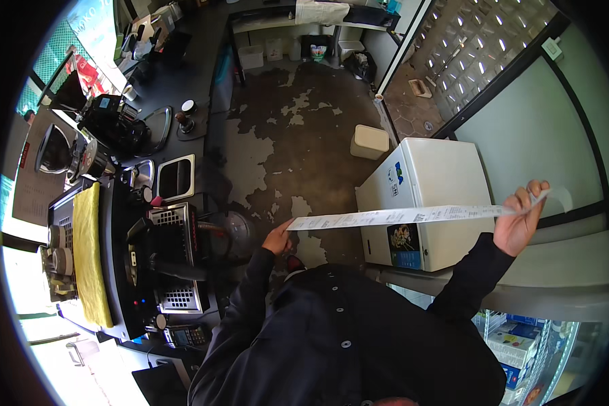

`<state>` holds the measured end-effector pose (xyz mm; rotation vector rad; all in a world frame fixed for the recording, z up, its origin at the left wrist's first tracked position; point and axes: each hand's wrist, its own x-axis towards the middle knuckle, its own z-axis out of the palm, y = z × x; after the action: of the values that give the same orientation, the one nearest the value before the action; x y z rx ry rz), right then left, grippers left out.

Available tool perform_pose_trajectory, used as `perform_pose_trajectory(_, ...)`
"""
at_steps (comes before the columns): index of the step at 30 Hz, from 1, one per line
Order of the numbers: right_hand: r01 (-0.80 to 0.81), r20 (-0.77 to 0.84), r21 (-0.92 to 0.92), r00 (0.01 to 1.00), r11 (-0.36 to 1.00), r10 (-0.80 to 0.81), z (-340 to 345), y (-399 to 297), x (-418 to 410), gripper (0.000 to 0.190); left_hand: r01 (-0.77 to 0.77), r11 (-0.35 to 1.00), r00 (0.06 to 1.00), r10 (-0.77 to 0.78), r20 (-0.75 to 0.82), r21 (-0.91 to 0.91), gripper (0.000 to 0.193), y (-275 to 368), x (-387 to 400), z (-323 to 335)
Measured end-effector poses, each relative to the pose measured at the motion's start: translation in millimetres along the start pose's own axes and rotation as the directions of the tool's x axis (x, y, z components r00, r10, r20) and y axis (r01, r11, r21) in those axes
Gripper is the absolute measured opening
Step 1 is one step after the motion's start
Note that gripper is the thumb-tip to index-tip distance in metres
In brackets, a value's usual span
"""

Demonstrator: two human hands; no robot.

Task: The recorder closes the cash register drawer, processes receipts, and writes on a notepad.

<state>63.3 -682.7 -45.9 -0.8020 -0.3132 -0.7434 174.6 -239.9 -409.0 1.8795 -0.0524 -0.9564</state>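
A long strip of printed receipt paper (385, 218) stretches nearly level across the front of my body. Its left end is pinched in my left hand (278, 238), beside the coffee counter. My right hand (521, 215), raised higher and farther out, grips the strip near its other end. A short curled tail of paper (561, 197) sticks out past my right fingers. The print on the paper is too small to make out. Behind the strip stands a white chest freezer (444, 177) with stickers on its side.
To my left, an espresso machine (116, 254) carries a yellow towel (92, 254). Coffee grinders (114, 119) and a tamper (184, 122) are farther along the counter. A card terminal (187, 335) sits nearer. A cream bin (369, 142) stands on the worn floor (304, 152). A glass-door fridge (517, 350) is at my right.
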Motion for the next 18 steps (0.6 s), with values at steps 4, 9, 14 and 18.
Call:
perform_pose_trajectory(4, -0.193, 0.248, 0.194, 0.958, 0.962, 0.142, 8.1, 3.0, 0.6, 0.024, 0.075, 0.798, 0.992, 0.004, 0.13, -0.598, 0.047, 21.5, 48.4, -16.1)
perform_pose_trajectory(9, -0.573, -0.184, -0.399, 0.815, 0.716, 0.549, -11.4, 56.7, -20.7, 0.021, -0.184, 0.552, 0.97, 0.235, -0.06, -0.813, 0.047, 79.1, 84.0, -44.4)
perform_pose_trajectory(14, -0.472, -0.164, -0.802, 0.762, 0.365, 0.626, -6.4, 174.2, -3.0, 0.017, -0.423, 0.681, 0.905, 0.353, -0.238, -0.598, 0.045, 175.8, 87.9, -60.6)
perform_pose_trajectory(18, -0.398, -0.001, -0.785, 0.768, 0.475, 0.64, -7.7, 259.0, 32.5, 0.018, -0.681, 0.69, 0.73, 0.611, -0.306, -0.246, 0.052, 253.8, 89.5, -69.8)
